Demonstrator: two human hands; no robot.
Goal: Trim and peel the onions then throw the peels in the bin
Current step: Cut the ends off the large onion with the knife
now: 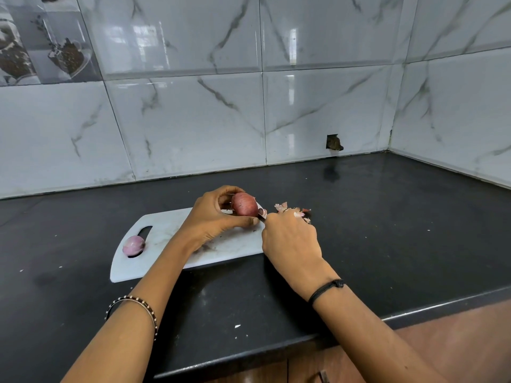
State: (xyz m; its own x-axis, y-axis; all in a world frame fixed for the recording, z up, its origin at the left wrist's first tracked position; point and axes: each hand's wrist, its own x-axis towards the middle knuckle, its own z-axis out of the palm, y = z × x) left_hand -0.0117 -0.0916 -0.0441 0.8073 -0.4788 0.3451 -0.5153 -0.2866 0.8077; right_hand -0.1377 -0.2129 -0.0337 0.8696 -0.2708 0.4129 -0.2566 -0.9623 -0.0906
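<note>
Pale marble-look wall [193, 120] tiles fill the upper half of the view and turn a corner at two o'clock. A picture tile [41, 42] with dark printed shapes sits at ten o'clock, and a small ragged hole [334, 142] breaks the tile just above the counter line at one o'clock. Below lies a black tabletop [387, 217], speckled with a few pale crumbs. Its front edge runs toward five o'clock, with a brown wooden cabinet [456, 341] under it.

A white board [166, 225] lies flat on the tabletop near the middle, its handle slot toward nine o'clock. Both forearms reach in from six o'clock.

The left hand [213, 217] is raised over the board's far right corner. Its fingers and thumb are curled around an onion [244, 204] that has its red skin on, and the thumb lies along the underside. The right hand [290, 239] is just beside it at four o'clock of the onion, at the board's right edge. Its fingers are closed round a knife [260, 210]. Only a short pale bit of blade shows, set against the onion's right end.

A peeled onion [133, 245], pale purple, rests on the board at the handle slot, well apart from the hands. A small heap of peels [293, 210] lies on the tabletop just off the board at three o'clock, partly behind the right knuckles. A beaded bangle [132, 308] circles the left wrist and a black cord [326, 288] the right.
</note>
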